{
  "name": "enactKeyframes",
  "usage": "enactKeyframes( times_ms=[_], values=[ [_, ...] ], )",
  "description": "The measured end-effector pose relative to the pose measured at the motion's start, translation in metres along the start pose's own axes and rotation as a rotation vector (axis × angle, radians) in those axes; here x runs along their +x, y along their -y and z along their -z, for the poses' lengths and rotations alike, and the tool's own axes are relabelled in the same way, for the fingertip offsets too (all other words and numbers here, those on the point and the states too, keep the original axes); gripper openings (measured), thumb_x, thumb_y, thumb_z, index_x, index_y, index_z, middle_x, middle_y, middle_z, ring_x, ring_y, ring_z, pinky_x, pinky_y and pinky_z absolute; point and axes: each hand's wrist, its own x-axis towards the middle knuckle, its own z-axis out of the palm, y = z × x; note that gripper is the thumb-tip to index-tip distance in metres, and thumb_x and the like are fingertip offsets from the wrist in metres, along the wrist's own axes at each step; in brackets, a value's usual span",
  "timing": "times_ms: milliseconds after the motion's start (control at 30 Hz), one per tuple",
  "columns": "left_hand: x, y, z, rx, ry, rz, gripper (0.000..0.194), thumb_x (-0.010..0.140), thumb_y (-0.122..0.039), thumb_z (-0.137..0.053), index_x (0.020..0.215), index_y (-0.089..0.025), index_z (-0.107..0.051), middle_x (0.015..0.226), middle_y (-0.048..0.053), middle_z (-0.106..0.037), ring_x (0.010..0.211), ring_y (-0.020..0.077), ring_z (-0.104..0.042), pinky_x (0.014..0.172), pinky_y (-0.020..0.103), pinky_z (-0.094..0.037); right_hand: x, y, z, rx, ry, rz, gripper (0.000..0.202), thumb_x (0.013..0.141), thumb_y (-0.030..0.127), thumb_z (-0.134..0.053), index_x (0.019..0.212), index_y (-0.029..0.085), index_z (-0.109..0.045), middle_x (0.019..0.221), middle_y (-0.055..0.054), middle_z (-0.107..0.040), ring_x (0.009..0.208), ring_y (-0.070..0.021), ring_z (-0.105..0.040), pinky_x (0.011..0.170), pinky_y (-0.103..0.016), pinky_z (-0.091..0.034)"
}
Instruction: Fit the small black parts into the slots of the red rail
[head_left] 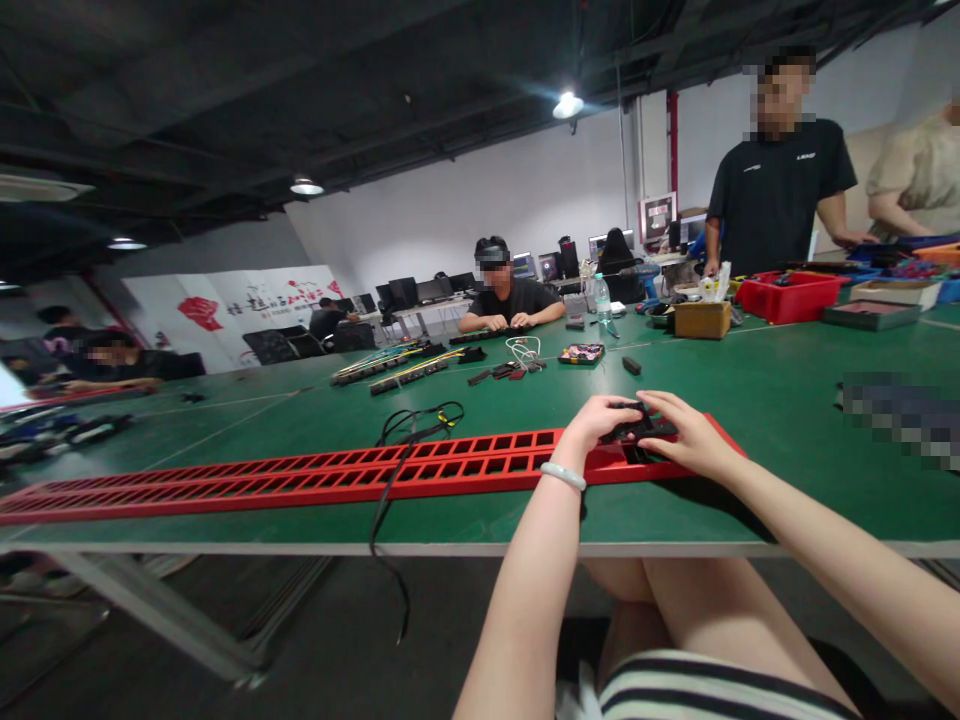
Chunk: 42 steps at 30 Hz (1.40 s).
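A long red slotted frame [450, 490] lies along the front of the green table. Near its right end sits a small black part [641, 432], its exact kind not clear, partly covered by fingers. My left hand [600, 418] curls over the part's left side, a pale bangle on the wrist. From the right my right hand [694, 435] grips the same part, its thumb and fingers on either side. A thin black cable [390, 480] crosses the frame and hangs over the table's front edge.
Beyond the frame lie black strips with coloured wires [409, 376], a white cable [525, 350], a small tray [581, 354] and a black block [631, 366]. A brown box [702, 320], a red bin [795, 298] and a bottle [602, 300] stand farther back. Other people work around the table.
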Motion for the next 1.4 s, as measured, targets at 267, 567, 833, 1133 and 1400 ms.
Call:
enactKeyframes(
  times_ms=[267,567,833,1133,1400],
  values=[
    [-0.005,-0.003,0.0,0.065,0.086,0.075,0.033,0.065,-0.031,-0.062,0.091,-0.01,-0.06,0.058,0.002,-0.058,0.044,0.0075,-0.051,0.04,0.017,-0.033,0.001,-0.002,0.001,-0.022,0.048,-0.002,0.045,0.073,0.03,-0.054,0.116,0.022,-0.048,0.109,-0.008,-0.051,0.103,-0.022,-0.049,0.09,-0.036,-0.04],
    [-0.008,-0.009,-0.004,0.097,0.087,0.09,0.026,0.064,-0.028,-0.063,0.082,-0.008,-0.062,0.054,0.002,-0.057,0.045,0.0073,-0.051,0.043,0.017,-0.036,0.003,0.003,0.003,0.01,0.062,-0.078,0.037,0.069,0.031,-0.059,0.104,0.021,-0.054,0.097,-0.007,-0.054,0.088,-0.0199,-0.054,0.078,-0.034,-0.046],
    [-0.003,-0.005,0.002,0.13,0.094,0.109,0.029,0.065,-0.033,-0.061,0.08,-0.008,-0.062,0.055,0.003,-0.058,0.042,0.0061,-0.049,0.04,0.016,-0.032,0.004,0.002,0.005,0.034,0.061,-0.108,0.036,0.066,0.032,-0.061,0.099,0.019,-0.055,0.092,-0.006,-0.054,0.078,-0.0166,-0.055,0.069,-0.031,-0.048],
    [-0.001,-0.004,0.004,0.052,-0.058,0.064,0.018,0.064,-0.026,-0.06,0.068,-0.009,-0.06,0.051,0.001,-0.054,0.04,0.0069,-0.047,0.04,0.018,-0.035,0.004,-0.003,0.011,-0.046,0.19,-0.116,0.036,0.062,0.037,-0.063,0.09,0.016,-0.057,0.078,-0.003,-0.056,0.066,-0.0145,-0.052,0.06,-0.028,-0.044],
    [0.002,0.007,0.006,0.109,-0.108,0.117,0.013,0.066,-0.021,-0.058,0.072,-0.01,-0.061,0.051,0.001,-0.054,0.039,0.0059,-0.047,0.04,0.017,-0.035,-0.001,-0.001,0.013,-0.013,0.339,-0.115,0.037,0.064,0.037,-0.06,0.095,0.017,-0.059,0.082,-0.005,-0.06,0.07,-0.0164,-0.054,0.061,-0.027,-0.043]
  ],
)
